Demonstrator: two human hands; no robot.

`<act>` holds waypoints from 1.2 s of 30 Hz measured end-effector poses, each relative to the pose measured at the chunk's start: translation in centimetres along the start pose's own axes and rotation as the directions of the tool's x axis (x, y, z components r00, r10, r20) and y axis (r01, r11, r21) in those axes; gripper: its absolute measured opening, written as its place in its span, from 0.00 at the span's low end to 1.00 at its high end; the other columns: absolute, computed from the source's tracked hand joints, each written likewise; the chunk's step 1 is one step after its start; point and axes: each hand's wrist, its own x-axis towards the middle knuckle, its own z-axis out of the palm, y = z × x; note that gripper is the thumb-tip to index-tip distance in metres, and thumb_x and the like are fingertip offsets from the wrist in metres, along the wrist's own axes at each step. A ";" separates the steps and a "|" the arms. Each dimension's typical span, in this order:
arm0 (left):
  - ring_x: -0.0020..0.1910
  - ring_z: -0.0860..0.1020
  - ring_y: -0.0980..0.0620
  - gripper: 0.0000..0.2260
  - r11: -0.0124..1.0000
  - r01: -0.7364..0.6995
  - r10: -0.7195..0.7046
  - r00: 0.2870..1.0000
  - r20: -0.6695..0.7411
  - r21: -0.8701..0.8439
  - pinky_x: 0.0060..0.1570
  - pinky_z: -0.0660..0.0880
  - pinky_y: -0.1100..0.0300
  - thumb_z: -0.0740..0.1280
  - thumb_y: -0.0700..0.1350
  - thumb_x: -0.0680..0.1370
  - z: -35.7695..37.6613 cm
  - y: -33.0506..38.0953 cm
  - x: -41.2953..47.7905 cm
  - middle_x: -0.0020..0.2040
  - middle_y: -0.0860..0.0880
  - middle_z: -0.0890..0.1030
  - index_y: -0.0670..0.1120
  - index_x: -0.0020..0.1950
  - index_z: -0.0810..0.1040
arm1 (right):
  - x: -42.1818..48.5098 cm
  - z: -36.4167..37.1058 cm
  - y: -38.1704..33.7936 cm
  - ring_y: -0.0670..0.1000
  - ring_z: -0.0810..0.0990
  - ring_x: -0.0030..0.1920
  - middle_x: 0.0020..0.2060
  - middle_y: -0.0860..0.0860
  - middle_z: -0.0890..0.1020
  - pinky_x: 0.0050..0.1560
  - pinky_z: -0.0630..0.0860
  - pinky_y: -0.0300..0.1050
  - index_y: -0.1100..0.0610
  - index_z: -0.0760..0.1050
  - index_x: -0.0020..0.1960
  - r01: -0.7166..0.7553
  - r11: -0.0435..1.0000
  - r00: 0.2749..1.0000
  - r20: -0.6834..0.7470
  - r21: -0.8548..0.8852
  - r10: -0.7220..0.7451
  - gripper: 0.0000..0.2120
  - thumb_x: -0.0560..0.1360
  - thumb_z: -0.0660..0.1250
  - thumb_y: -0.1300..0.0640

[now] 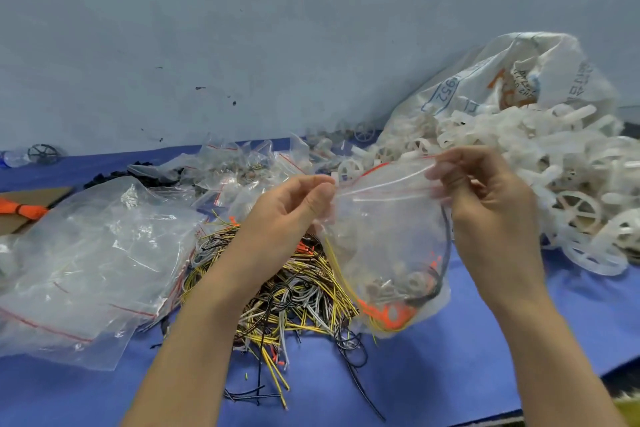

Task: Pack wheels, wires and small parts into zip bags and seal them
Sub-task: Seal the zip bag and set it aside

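the wires point(277, 288) are heaped nearest on the blue table point(450, 374), within easy reach for filling. just above them a zip bag point(388, 246) is held up off the table, so that its load — a few wheels, wires and an orange part, as far as can be told — hangs at the bottom and the mouth is left slack for closing. the bag's left top corner is pinched by the left hand point(294, 208), thumb against curled fingers; the right end of the zip strip is pinched by the right hand point(485, 191). the strip is thus stretched between the two grips, and the contents lie well below both, nearer the right wrist. the seal appears to be not yet pressed shut along its length. to the left, empty bags point(86, 270) are piled flat; farther back, filled bags point(242, 166) are stacked. at the far right, white wheels point(536, 166) are spilled from a large sack point(519, 73).
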 end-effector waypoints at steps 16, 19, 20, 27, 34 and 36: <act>0.45 0.80 0.49 0.08 0.980 -0.139 0.174 0.949 -0.261 0.145 0.48 0.77 0.57 0.67 0.52 0.80 0.6 0.5 0.0 0.42 0.52 0.83 0.49 0.46 0.82 | 0.8 0.4 1.5 0.42 0.81 0.36 0.38 0.45 0.86 0.40 0.76 0.34 0.50 0.82 0.45 -0.166 0.912 0.970 -0.104 0.374 0.220 0.02 0.76 0.71 0.55; 0.46 0.81 0.49 0.08 0.989 -0.096 0.125 0.954 -0.273 0.116 0.52 0.78 0.53 0.67 0.51 0.80 0.9 0.2 0.1 0.42 0.52 0.83 0.48 0.46 0.81 | 0.5 0.9 1.8 0.43 0.81 0.38 0.38 0.45 0.86 0.42 0.78 0.35 0.50 0.84 0.43 -0.262 0.864 0.946 -0.062 0.429 0.318 0.05 0.72 0.72 0.49; 0.46 0.81 0.50 0.08 0.988 -0.110 0.136 0.953 -0.272 0.110 0.52 0.79 0.54 0.67 0.52 0.79 0.9 0.2 0.1 0.42 0.52 0.83 0.49 0.46 0.82 | 0.5 0.9 1.8 0.44 0.82 0.39 0.39 0.46 0.86 0.42 0.78 0.35 0.48 0.85 0.43 -0.271 0.859 0.942 -0.064 0.435 0.330 0.06 0.71 0.72 0.47; 0.43 0.82 0.53 0.08 0.998 -0.052 0.039 0.942 -0.334 -0.030 0.47 0.80 0.57 0.66 0.50 0.80 0.8 -0.3 0.2 0.41 0.51 0.84 0.49 0.48 0.82 | -0.1 1.3 2.7 0.43 0.82 0.36 0.36 0.44 0.85 0.42 0.78 0.33 0.52 0.84 0.46 -0.458 0.768 0.880 0.104 0.448 0.464 0.11 0.69 0.70 0.47; 0.46 0.84 0.51 0.07 0.994 -0.006 -0.032 0.941 -0.338 -0.111 0.46 0.81 0.62 0.66 0.49 0.80 0.4 -0.7 0.2 0.46 0.49 0.85 0.48 0.49 0.82 | 0.1 1.3 2.4 0.44 0.80 0.34 0.37 0.45 0.85 0.38 0.78 0.35 0.53 0.84 0.45 -0.481 0.734 0.866 0.130 0.480 0.482 0.12 0.70 0.70 0.46; 0.46 0.83 0.50 0.08 0.993 -0.004 -0.037 0.940 -0.340 -0.120 0.45 0.81 0.62 0.66 0.49 0.80 0.4 -0.6 0.2 0.46 0.49 0.85 0.47 0.50 0.82 | 0.0 1.5 2.2 0.43 0.79 0.33 0.37 0.45 0.84 0.37 0.77 0.35 0.52 0.84 0.44 -0.473 0.736 0.871 0.136 0.485 0.471 0.11 0.70 0.70 0.45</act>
